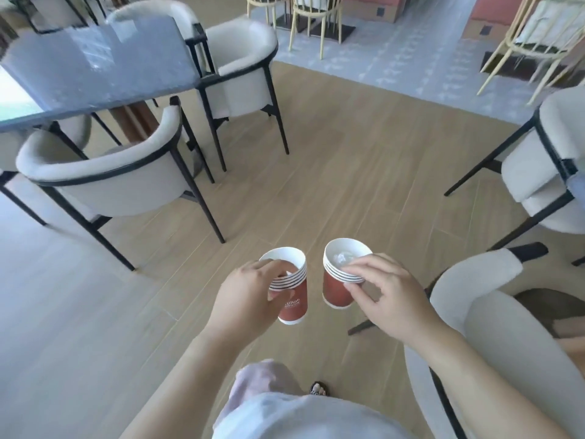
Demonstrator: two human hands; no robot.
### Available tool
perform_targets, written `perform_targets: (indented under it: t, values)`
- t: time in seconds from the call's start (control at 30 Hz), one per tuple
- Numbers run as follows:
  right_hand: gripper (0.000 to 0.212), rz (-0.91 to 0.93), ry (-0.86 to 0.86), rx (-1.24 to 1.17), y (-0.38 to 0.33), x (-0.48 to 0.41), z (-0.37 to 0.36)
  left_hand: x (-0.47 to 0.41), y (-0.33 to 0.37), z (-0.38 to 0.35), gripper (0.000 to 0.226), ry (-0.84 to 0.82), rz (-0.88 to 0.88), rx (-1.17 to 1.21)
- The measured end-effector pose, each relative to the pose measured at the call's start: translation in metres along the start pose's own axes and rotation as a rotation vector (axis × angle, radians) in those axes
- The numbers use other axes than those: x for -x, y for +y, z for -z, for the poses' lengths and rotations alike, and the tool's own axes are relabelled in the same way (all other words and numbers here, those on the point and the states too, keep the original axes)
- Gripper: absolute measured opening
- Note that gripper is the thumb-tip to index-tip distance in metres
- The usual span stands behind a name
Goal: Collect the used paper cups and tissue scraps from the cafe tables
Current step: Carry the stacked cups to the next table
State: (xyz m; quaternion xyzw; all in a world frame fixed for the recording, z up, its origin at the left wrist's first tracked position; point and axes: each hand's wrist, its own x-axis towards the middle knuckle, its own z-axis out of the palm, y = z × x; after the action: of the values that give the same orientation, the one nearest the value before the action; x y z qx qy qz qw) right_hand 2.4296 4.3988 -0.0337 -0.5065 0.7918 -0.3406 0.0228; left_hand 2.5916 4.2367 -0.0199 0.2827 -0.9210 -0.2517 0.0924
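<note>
Head | left cups [296, 301] | right cups [335, 289] | armchair [474, 274] near right hand [391, 296] | table [95, 68]

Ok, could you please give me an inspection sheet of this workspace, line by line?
Surface: grey table at upper left, partly in glare; the cups are held above the wooden floor.
Job's things: left cup stack, nested red paper cups; right cup stack, the same kind, with a crumpled tissue inside.
Clutter: nothing seen.
Grips: left grip holds the left cup stack at its rims; right grip pinches the right cup stack at its rims.
Cables: nothing seen.
Surroundings: cream armchairs by the table and at right; pale wooden chairs at the back.
</note>
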Motion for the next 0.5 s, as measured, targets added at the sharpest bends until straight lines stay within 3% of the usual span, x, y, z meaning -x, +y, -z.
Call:
perform_targets:
  t: [0.27, 0.5]
  values:
    - [0.023, 0.041, -0.138, -0.071, 0.061, -0.181, -0.049, -0.174, -0.059, 0.004, 0.031, 0.031, 0.076, 0.053]
    - [0.023, 0.021, -0.108, -0.06, 0.101, -0.359, -0.077, -0.353, -0.116, 0.05, 0.032, 0.054, 0.041, 0.04]
